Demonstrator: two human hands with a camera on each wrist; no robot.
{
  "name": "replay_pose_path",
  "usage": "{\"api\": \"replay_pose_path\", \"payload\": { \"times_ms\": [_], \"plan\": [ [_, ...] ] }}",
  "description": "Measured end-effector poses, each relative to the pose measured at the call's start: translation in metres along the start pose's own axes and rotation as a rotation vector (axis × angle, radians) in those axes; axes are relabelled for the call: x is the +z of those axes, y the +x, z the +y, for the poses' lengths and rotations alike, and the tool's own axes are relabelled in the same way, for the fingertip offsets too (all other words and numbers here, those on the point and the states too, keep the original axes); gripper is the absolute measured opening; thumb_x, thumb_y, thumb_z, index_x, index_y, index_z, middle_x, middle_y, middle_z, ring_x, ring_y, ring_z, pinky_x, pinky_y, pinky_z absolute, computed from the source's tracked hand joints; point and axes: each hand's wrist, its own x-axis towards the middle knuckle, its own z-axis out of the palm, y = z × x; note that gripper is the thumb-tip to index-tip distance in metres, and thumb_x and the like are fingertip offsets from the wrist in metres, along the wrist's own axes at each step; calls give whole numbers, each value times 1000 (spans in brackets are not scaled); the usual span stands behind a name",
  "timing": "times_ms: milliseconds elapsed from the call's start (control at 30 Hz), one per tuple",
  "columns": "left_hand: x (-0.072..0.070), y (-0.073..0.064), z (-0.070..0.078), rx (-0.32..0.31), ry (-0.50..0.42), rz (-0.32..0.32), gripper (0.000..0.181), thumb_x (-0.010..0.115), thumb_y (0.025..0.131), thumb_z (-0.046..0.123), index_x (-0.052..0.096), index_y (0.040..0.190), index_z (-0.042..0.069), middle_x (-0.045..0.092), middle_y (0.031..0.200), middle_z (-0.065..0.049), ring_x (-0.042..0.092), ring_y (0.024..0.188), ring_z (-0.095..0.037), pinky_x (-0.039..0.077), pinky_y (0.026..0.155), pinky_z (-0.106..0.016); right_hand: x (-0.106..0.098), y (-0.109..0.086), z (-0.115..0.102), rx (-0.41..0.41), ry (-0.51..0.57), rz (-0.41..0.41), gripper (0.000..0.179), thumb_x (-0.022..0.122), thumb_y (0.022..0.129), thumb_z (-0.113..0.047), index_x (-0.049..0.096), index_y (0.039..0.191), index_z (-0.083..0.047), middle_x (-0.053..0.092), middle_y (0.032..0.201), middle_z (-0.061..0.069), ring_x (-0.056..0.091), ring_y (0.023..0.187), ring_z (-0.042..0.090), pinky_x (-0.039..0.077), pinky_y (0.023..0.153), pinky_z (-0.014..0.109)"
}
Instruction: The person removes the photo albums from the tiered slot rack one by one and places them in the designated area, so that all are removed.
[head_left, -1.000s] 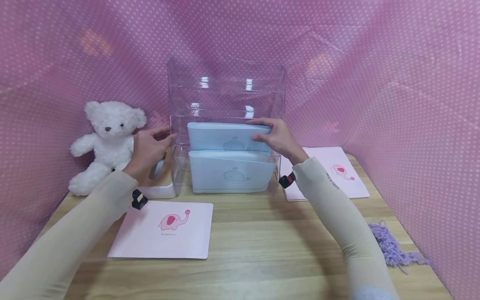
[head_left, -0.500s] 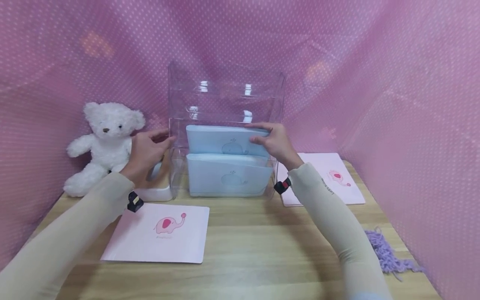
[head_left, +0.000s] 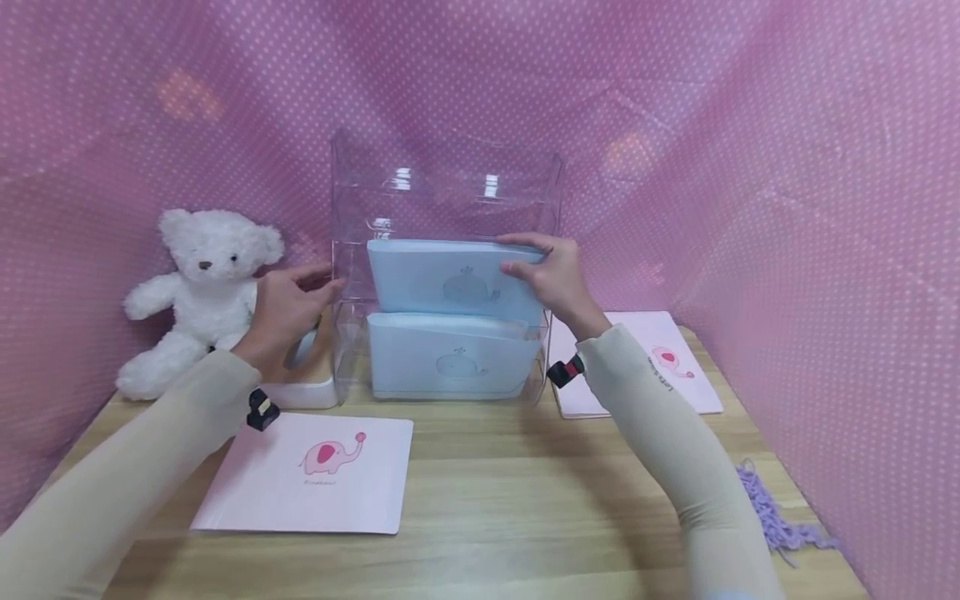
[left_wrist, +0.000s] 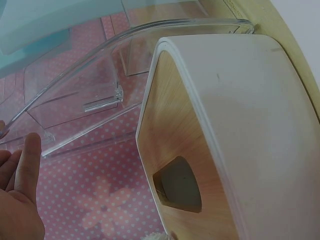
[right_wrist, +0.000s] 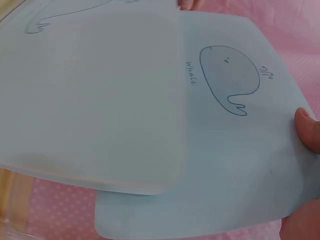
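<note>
A clear plastic tiered rack (head_left: 446,196) stands at the back middle. My left hand (head_left: 283,312) grips its left side edge; in the left wrist view the thumb and fingers (left_wrist: 30,165) meet the clear wall. My right hand (head_left: 557,275) pinches the top right corner of a pale blue whale booklet (head_left: 420,275) in the rear tier. In the right wrist view this booklet (right_wrist: 230,165) shows a whale drawing and the word "Whale", with the thumb on its face. A second blue whale booklet (head_left: 408,367) stands in the front tier and hides the lower part of the first.
A white teddy bear (head_left: 206,292) sits at the left. A wood-topped white box (left_wrist: 250,115) with an opening stands beside the rack. Pink elephant booklets lie front left (head_left: 300,492) and at right (head_left: 600,342). Purple yarn (head_left: 776,517) lies at the right edge. Pink dotted cloth hangs behind.
My right hand has raised the rear whale booklet a little, so more of it shows above the front one. My left hand stays at the rack's side. The head view has shifted slightly.
</note>
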Motion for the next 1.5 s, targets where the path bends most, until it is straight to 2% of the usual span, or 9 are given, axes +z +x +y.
{"api": "replay_pose_path", "payload": {
  "times_ms": [367,600,767,900,1033,1133,1233,1367,1500],
  "plan": [
    [2,1,0,27,9,25,53,71,94,44,64,137,15,71,129,-13,69,110,-19,58,76,-9,-19,7,-22,-56,58,115,33,81,82,-1,75,115,-4,74,123,16,75,106,31,65,87,36],
    [-1,0,0,3,-8,17,53,72,93,43,64,137,15,71,131,-13,69,108,-15,59,77,-12,-33,10,-37,-54,149,193,34,82,81,1,77,113,-8,76,119,14,76,96,21,65,85,36],
    [-3,-1,1,-1,-11,20,51,72,94,40,64,137,15,71,130,-13,69,107,-13,60,78,-15,-42,5,-42,-58,226,233,33,81,80,2,77,111,-7,77,114,14,76,90,17,65,83,32],
    [-1,-1,2,-13,-24,8,52,72,93,41,63,138,16,71,131,-12,68,108,-15,62,83,-21,-50,-4,-40,20,285,247,31,82,79,2,79,109,-8,77,112,9,75,89,16,65,81,29],
    [2,1,0,2,-31,15,52,73,93,40,64,137,15,71,131,-12,69,112,-18,60,81,-15,-53,-15,-34,118,354,237,32,83,78,3,79,108,-8,77,110,5,74,92,18,65,83,30],
    [4,2,-1,22,-1,25,51,73,93,40,64,136,14,71,129,-13,70,112,-22,58,77,-10,-56,-24,-28,170,382,224,32,82,78,4,79,107,-9,76,109,2,73,97,19,64,85,32],
    [4,1,-1,8,6,21,52,72,93,42,64,137,15,71,130,-12,70,114,-23,59,79,-12,-57,-32,-24,218,400,207,31,81,79,4,79,107,-10,75,110,1,70,102,22,63,90,37],
    [3,0,0,-27,-26,4,55,73,92,45,63,139,18,70,133,-10,69,114,-20,61,84,-18,-58,-45,-16,288,388,160,32,80,81,2,78,110,-11,72,118,3,66,111,23,60,97,43],
    [1,-1,1,-28,-26,2,55,72,92,45,63,139,19,70,133,-9,69,113,-18,61,85,-18,-55,-60,-5,352,422,73,32,77,84,2,76,114,-9,70,119,4,69,108,23,63,91,41]
  ]
}}
